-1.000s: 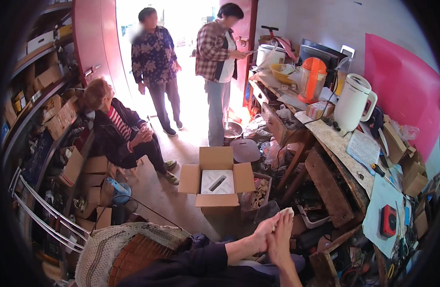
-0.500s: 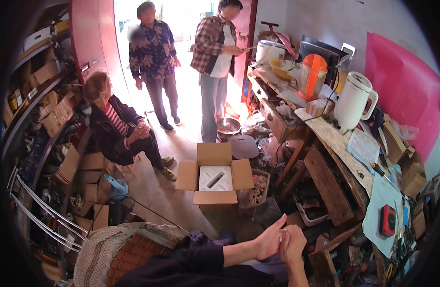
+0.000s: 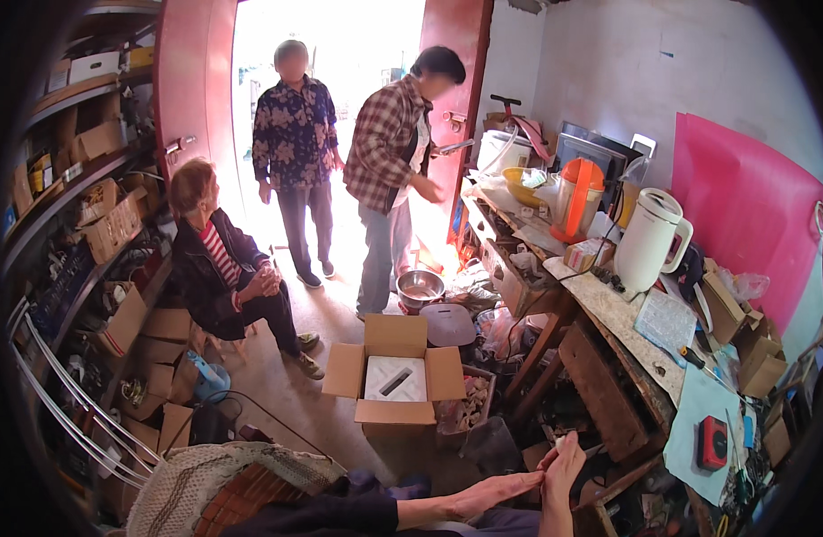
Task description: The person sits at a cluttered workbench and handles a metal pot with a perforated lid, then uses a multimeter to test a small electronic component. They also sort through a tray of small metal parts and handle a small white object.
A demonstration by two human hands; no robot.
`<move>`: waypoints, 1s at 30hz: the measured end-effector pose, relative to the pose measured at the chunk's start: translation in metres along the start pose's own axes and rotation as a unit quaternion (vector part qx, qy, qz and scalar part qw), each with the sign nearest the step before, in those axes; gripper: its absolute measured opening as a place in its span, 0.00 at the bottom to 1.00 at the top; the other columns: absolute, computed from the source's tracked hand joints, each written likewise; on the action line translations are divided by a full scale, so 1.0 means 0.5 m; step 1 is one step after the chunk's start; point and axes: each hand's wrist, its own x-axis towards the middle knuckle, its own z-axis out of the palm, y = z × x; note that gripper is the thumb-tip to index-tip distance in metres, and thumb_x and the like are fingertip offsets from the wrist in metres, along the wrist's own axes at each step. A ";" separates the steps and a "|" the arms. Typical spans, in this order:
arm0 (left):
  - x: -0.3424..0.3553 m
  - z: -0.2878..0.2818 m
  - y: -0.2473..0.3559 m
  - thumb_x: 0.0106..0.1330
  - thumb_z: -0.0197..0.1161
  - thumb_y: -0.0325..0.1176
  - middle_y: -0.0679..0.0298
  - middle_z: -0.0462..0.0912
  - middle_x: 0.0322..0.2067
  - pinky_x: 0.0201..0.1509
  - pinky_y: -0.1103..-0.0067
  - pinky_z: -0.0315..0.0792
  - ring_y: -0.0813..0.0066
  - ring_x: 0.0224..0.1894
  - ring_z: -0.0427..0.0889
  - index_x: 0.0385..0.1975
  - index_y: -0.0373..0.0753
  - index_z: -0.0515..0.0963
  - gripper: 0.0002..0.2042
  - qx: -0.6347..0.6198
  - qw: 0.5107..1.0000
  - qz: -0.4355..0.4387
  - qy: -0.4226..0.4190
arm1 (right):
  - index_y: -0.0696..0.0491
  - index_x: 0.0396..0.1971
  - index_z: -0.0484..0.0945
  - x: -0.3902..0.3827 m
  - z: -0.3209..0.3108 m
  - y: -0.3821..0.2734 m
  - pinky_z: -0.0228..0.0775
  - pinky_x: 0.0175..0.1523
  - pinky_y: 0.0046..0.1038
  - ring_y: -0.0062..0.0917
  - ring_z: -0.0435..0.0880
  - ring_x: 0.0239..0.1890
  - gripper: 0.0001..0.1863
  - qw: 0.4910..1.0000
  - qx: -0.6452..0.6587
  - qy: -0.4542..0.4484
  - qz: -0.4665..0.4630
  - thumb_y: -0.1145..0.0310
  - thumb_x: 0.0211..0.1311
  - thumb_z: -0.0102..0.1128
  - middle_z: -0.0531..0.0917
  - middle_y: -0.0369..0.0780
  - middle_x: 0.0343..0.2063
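Note:
My left hand (image 3: 499, 492) reaches in from a dark sleeve, fingers stretched out flat, their tips meeting the palm side of my right hand (image 3: 564, 467). That right hand is upright with its fingers extended and close together. I see nothing held in either hand. Beyond them on the floor stands an open cardboard box (image 3: 395, 412), flaps spread outward. A white foam packing piece (image 3: 402, 372) with a dark slot sits inside it. The wooden bench on my right holds a red meter-like device (image 3: 711, 443) and a screwdriver (image 3: 694, 358).
A seated person (image 3: 219, 259) is at the left, with two people standing by the bright doorway. Shelves (image 3: 89, 161) of boxes line the left wall. The cluttered bench (image 3: 591, 291) carries a white kettle-like appliance (image 3: 649, 237). A metal bowl (image 3: 420, 286) sits on the floor.
My hands were clasped together; now the fingers are straightened and the palms meet lower in view. The person in the checked shirt leans forward and lowers one hand toward the bench.

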 end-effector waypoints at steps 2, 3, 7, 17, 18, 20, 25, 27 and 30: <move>0.020 0.039 -0.021 0.82 0.34 0.55 0.57 0.52 0.77 0.81 0.72 0.43 0.66 0.79 0.49 0.77 0.34 0.49 0.34 -0.263 0.954 -0.101 0.103 | 0.58 0.22 0.77 -0.011 -0.006 0.018 0.64 0.29 0.27 0.27 0.74 0.22 0.27 0.986 -0.114 -0.022 -0.116 0.54 0.78 0.45 0.77 0.40 0.18; 0.045 0.048 -0.004 0.82 0.33 0.55 0.59 0.57 0.75 0.81 0.71 0.47 0.65 0.78 0.53 0.76 0.37 0.53 0.33 -0.347 0.912 -0.136 0.172 | 0.60 0.29 0.79 -0.032 0.001 0.023 0.67 0.39 0.31 0.33 0.78 0.31 0.24 0.967 -0.174 -0.055 -0.175 0.56 0.78 0.45 0.80 0.44 0.27; 0.062 0.053 0.011 0.80 0.42 0.56 0.65 0.71 0.67 0.76 0.69 0.57 0.66 0.69 0.68 0.67 0.44 0.68 0.27 -0.415 0.882 -0.065 0.215 | 0.64 0.62 0.72 -0.074 -0.001 0.051 0.51 0.75 0.47 0.52 0.65 0.71 0.27 0.904 -0.323 -0.186 -0.211 0.56 0.78 0.43 0.72 0.56 0.64; 0.080 -0.004 -0.055 0.80 0.49 0.45 0.62 0.80 0.59 0.68 0.67 0.69 0.65 0.62 0.76 0.59 0.42 0.76 0.18 -0.316 0.862 -0.157 0.364 | 0.65 0.68 0.65 -0.155 -0.029 0.068 0.43 0.78 0.47 0.48 0.58 0.75 0.29 0.814 -0.420 -0.278 -0.291 0.59 0.77 0.44 0.65 0.57 0.70; 0.080 -0.054 -0.115 0.80 0.49 0.41 0.59 0.83 0.53 0.65 0.67 0.73 0.63 0.57 0.80 0.56 0.39 0.78 0.16 -0.334 0.887 -0.109 0.299 | 0.66 0.68 0.63 -0.172 -0.028 0.053 0.39 0.80 0.47 0.48 0.54 0.76 0.29 0.810 -0.405 -0.310 -0.288 0.61 0.77 0.44 0.62 0.58 0.71; 0.088 -0.068 -0.118 0.80 0.49 0.38 0.54 0.85 0.49 0.61 0.67 0.77 0.60 0.51 0.85 0.56 0.38 0.77 0.15 -0.310 0.887 -0.086 0.330 | 0.61 0.64 0.70 -0.175 -0.049 0.048 0.53 0.73 0.39 0.42 0.66 0.69 0.24 0.858 -0.337 -0.323 -0.215 0.65 0.73 0.51 0.71 0.52 0.65; 0.088 -0.093 -0.065 0.80 0.51 0.40 0.75 0.59 0.17 0.24 0.77 0.59 0.82 0.16 0.57 0.34 0.45 0.71 0.11 -0.265 0.898 -0.061 0.346 | 0.60 0.45 0.83 -0.138 -0.047 0.020 0.77 0.37 0.25 0.23 0.85 0.30 0.10 0.972 -0.183 -0.101 -0.103 0.72 0.67 0.63 0.86 0.42 0.31; 0.086 -0.073 -0.064 0.80 0.52 0.41 0.76 0.60 0.17 0.22 0.77 0.58 0.83 0.16 0.58 0.31 0.47 0.71 0.12 -0.213 0.920 -0.099 0.315 | 0.61 0.46 0.82 -0.121 -0.043 0.020 0.75 0.34 0.24 0.18 0.82 0.28 0.11 0.990 -0.116 -0.072 -0.027 0.70 0.70 0.62 0.85 0.39 0.30; 0.081 -0.035 -0.075 0.80 0.53 0.44 0.76 0.59 0.17 0.21 0.79 0.54 0.82 0.16 0.55 0.31 0.47 0.71 0.13 -0.156 0.925 -0.147 0.313 | 0.62 0.46 0.81 -0.115 -0.040 0.030 0.74 0.34 0.23 0.16 0.81 0.29 0.13 0.985 -0.144 -0.089 -0.015 0.68 0.71 0.62 0.85 0.37 0.29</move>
